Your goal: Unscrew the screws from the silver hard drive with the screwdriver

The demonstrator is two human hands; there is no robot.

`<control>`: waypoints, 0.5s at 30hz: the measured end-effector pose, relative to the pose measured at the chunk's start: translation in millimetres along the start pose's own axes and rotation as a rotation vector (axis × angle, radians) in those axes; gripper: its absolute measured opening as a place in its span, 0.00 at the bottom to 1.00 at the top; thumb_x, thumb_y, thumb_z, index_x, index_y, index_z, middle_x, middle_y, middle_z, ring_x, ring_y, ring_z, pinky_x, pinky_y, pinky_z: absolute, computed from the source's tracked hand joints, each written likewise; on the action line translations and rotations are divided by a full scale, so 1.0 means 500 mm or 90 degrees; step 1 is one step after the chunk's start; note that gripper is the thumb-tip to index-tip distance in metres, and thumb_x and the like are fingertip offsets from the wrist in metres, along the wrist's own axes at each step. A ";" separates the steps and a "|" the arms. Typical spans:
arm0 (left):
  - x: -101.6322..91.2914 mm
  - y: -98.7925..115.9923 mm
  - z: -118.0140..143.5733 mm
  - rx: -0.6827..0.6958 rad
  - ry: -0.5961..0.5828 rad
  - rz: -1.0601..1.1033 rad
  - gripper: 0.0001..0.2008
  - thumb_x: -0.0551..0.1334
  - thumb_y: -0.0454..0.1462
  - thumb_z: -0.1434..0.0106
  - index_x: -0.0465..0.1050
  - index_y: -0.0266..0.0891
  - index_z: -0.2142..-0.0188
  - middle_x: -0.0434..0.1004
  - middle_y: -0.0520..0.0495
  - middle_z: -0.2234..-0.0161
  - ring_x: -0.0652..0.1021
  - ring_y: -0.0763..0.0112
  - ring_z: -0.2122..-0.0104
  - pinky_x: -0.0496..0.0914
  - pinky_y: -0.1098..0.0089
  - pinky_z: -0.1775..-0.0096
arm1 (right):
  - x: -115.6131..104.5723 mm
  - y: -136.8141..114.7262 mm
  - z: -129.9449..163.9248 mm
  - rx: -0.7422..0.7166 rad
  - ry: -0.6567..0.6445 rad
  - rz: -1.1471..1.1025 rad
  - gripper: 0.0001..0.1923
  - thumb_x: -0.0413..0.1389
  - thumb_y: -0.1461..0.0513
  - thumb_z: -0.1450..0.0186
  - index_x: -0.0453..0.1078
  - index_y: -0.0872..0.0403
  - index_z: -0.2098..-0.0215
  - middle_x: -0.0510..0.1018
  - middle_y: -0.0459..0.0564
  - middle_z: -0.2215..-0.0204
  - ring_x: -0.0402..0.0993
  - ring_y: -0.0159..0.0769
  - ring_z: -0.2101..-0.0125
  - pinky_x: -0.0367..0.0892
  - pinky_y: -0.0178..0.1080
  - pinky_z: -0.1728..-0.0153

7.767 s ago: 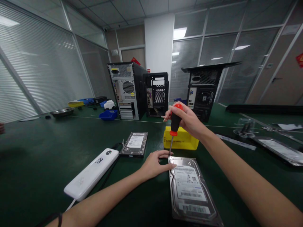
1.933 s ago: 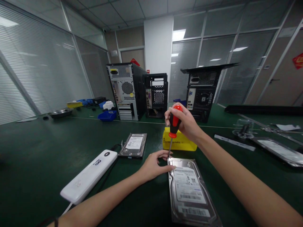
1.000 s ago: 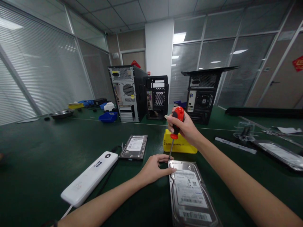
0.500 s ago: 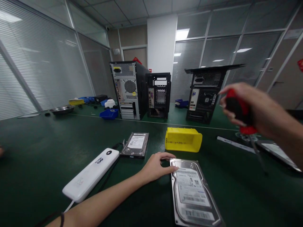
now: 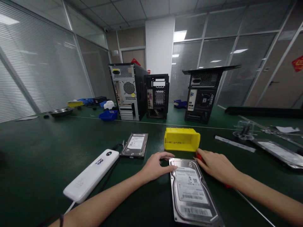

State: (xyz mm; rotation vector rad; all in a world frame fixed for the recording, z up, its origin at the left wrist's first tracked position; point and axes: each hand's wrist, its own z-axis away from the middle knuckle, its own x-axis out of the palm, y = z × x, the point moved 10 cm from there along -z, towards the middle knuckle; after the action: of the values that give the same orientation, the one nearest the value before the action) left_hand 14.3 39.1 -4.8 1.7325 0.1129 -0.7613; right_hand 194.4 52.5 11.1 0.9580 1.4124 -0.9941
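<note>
A silver hard drive (image 5: 193, 192) with a white label lies on the green table right in front of me. My left hand (image 5: 159, 165) grips its far left corner, the thumb on the top face and the fingers at the far edge. Beside the drive's far right corner, my right hand (image 5: 216, 164) is closed over a screwdriver (image 5: 200, 157). Most of the red handle is hidden under the palm, and the thin metal shaft points toward the lower right. Just beyond both hands, a yellow bin (image 5: 182, 140) rests on its side, its opening facing me, with small dark bits inside.
A second hard drive (image 5: 136, 145) and a white power bank (image 5: 92, 175) with a cable are on the left. Another drive (image 5: 279, 153), a pale strip (image 5: 234, 143) and a clear cup (image 5: 245, 129) lie right. Computer cases (image 5: 129, 91) stand behind, near a blue bin (image 5: 108, 115).
My right hand has come down and left with the screwdriver, from raised in the air to beside the drive. My left hand keeps its hold on the drive.
</note>
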 end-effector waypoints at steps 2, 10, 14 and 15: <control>0.000 -0.001 0.000 0.000 0.003 0.001 0.24 0.66 0.47 0.45 0.72 0.42 0.50 0.75 0.46 0.51 0.75 0.61 0.53 0.66 0.67 0.58 | -0.001 -0.011 -0.005 -0.024 0.018 0.021 0.19 0.44 0.57 0.33 0.69 0.59 0.53 0.75 0.61 0.57 0.76 0.48 0.62 0.71 0.49 0.65; -0.003 -0.002 -0.001 0.012 0.007 -0.001 0.25 0.66 0.49 0.45 0.72 0.42 0.50 0.75 0.46 0.51 0.75 0.61 0.53 0.66 0.66 0.56 | -0.042 -0.044 -0.032 -0.076 0.032 0.050 0.19 0.41 0.61 0.31 0.71 0.58 0.56 0.75 0.59 0.56 0.75 0.44 0.56 0.72 0.44 0.61; -0.003 -0.004 -0.002 0.018 0.010 0.002 0.25 0.66 0.49 0.45 0.72 0.42 0.50 0.76 0.46 0.51 0.75 0.61 0.53 0.66 0.66 0.57 | -0.049 -0.079 -0.071 -0.088 0.036 0.076 0.17 0.42 0.65 0.32 0.72 0.58 0.56 0.77 0.60 0.57 0.76 0.47 0.57 0.70 0.46 0.60; -0.003 -0.005 -0.002 0.019 0.012 0.001 0.25 0.66 0.49 0.45 0.72 0.41 0.50 0.76 0.46 0.52 0.75 0.61 0.53 0.66 0.66 0.57 | -0.045 -0.082 -0.082 -0.078 0.033 0.084 0.16 0.43 0.65 0.32 0.72 0.59 0.57 0.77 0.62 0.58 0.76 0.49 0.57 0.70 0.47 0.61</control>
State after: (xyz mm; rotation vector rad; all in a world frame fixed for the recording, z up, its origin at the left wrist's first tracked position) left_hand 12.6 41.3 -6.1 1.7683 0.1140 -0.7490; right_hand 144.3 77.6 37.4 0.9786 1.4177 -0.7808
